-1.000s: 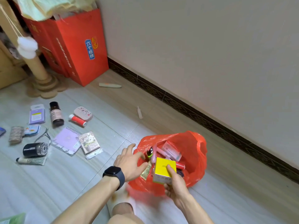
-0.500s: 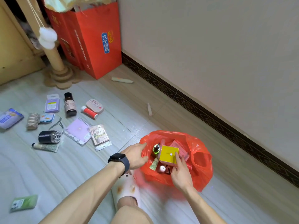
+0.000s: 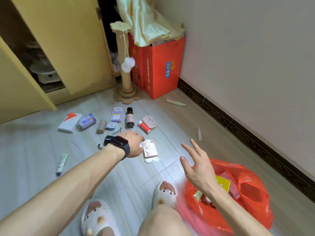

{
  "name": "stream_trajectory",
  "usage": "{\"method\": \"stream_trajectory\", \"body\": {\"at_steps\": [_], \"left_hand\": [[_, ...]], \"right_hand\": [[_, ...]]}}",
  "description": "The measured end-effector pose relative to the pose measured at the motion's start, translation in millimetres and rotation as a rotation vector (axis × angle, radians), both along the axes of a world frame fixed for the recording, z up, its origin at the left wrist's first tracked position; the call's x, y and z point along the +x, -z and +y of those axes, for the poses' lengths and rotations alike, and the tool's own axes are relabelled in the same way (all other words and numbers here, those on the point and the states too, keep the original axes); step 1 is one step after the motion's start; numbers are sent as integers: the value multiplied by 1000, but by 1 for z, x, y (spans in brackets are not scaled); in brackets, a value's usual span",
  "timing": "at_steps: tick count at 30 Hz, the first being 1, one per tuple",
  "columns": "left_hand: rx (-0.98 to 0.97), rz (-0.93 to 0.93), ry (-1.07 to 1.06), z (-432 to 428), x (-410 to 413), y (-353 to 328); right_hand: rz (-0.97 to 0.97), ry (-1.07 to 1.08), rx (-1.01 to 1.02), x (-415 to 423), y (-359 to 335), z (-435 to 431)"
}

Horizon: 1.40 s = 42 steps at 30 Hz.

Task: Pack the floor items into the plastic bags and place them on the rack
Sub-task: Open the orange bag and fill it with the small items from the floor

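A red plastic bag [image 3: 252, 201] lies open on the floor at lower right, with a yellow box [image 3: 223, 183] and other small items inside. My right hand [image 3: 196, 164] hovers over its left edge, fingers spread and empty. My left hand [image 3: 134, 143], with a black watch on the wrist, reaches down onto the floor items beside a clear-wrapped packet [image 3: 150, 149]; its fingers are hidden. Beyond it lie a brown bottle [image 3: 130, 116], a purple card [image 3: 116, 114], a pink case [image 3: 149, 122], a red tube [image 3: 144, 126] and a blue packet [image 3: 87, 120].
Red gift bags [image 3: 162, 70] and a cat scratching post [image 3: 126, 79] stand in the far corner. Open yellow cabinet doors [image 3: 68, 48] fill the left. A white stick [image 3: 175, 102] and a small tube [image 3: 199, 133] lie near the wall. My slippered feet [image 3: 165, 193] are below.
My right hand let go of the yellow box, which now sits in the bag, and rose open. My left hand left the bag's rim and reached forward to the floor items.
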<state>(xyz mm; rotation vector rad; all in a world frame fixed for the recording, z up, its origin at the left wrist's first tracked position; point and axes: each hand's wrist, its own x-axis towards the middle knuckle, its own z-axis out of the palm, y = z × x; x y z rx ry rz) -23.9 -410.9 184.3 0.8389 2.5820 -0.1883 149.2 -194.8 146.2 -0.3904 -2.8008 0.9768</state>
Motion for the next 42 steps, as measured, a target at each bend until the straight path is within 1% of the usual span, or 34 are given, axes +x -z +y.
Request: {"method": "stream_trajectory", "body": {"at_steps": [3,7,11,14,16,19,20,23,27,31,33,35,39,42], "left_hand": [[3,49,-93,-60,-12,-13],[-13,12,-274,-139,-19,4],[-52,-115,-449,-205,-19,63],[-31,-231,-599,-228,-8,120],[4,-323,-707,-233,2,158],[84,-400,-873,-237,19,207],[87,-389,-900,-237,25,221],[103,-266,-880,-240,34,251],[144,-241,-876,-239,14,263],[221,-256,-874,-231,-17,255],[288,-242,-862,-220,-33,243],[350,-222,-814,-206,-49,223],[437,-175,-656,-176,-74,174],[468,-141,-507,-145,-93,128]], "right_hand": [[-24,-103,35,-32,3,-25],[-164,-217,120,-74,30,-55],[-409,-274,175,-122,80,-84],[-587,-280,214,-151,123,-94],[-673,-253,222,-170,152,-99],[-706,-188,220,-190,187,-107],[-702,-161,225,-194,197,-111],[-646,-100,305,-200,219,-116],[-577,-40,337,-201,231,-110],[-628,-50,330,-199,227,-103],[-709,-57,236,-197,217,-96],[-733,-8,60,-189,198,-91],[-536,88,-361,-149,139,-88],[-408,190,-768,-100,92,-76]]}}
